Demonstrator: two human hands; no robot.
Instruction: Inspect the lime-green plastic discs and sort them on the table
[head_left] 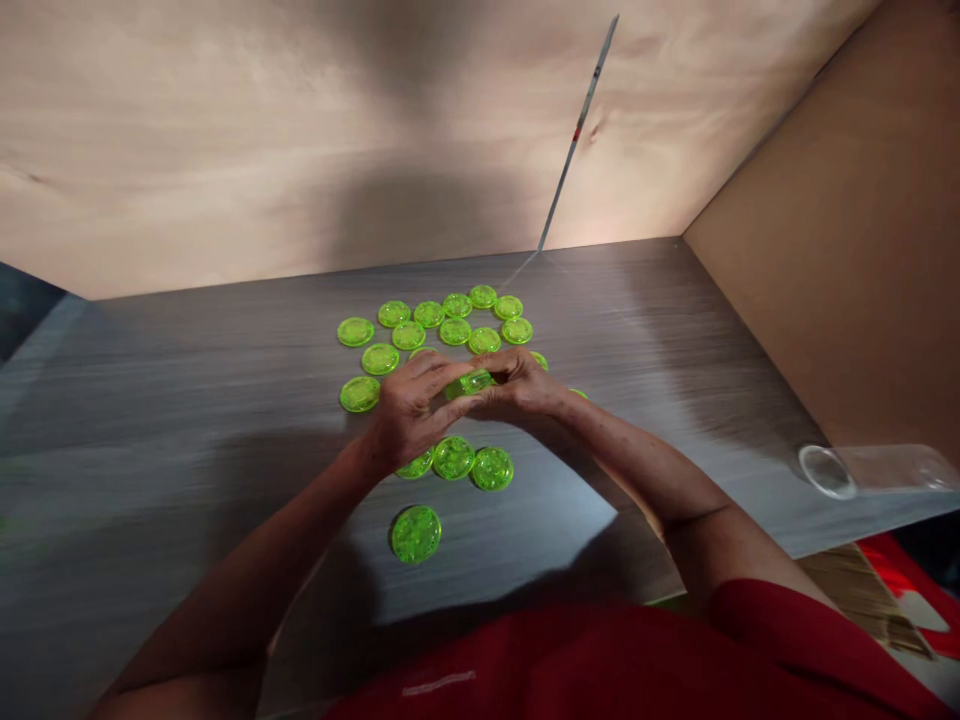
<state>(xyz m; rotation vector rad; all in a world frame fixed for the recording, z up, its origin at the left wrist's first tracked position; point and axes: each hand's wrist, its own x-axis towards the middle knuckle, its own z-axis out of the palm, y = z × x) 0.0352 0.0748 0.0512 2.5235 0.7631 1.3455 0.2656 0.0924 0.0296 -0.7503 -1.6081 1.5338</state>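
1. A translucent green piece (474, 382) takes centre frame, held above the table between a person's two bare hands; whether it is one disc or several together cannot be told.

2. The left hand (409, 408), left of the piece, has its fingers bent and drawn in around the near end, the thumb stretched along the lower edge.

3. The right hand (521, 382), right of the piece, pinches the other end between thumb and bent fingers, with only the piece's thickness between them.

4. Glossy green discs (454, 331) lie flat in loose rows above the hands at centre frame, some partly hidden behind the fingers and the right forearm.

5. Just below the hands, three more discs sit close together in a short row, the leftmost partly covered by the left hand; a single disc (416, 534) lies apart, at lower centre.

6. All rest on a grey wood-grain table (172, 400), where shadows fall beneath the arms.

7. At the right edge is a clear container (885, 468), its round rim toward the centre.

8. A pale wooden panel (225, 130) fills the top, crossed at upper right by a thin grey strip (564, 170) marked with red.

9. The person's red shirt (585, 665) spans the bottom edge.
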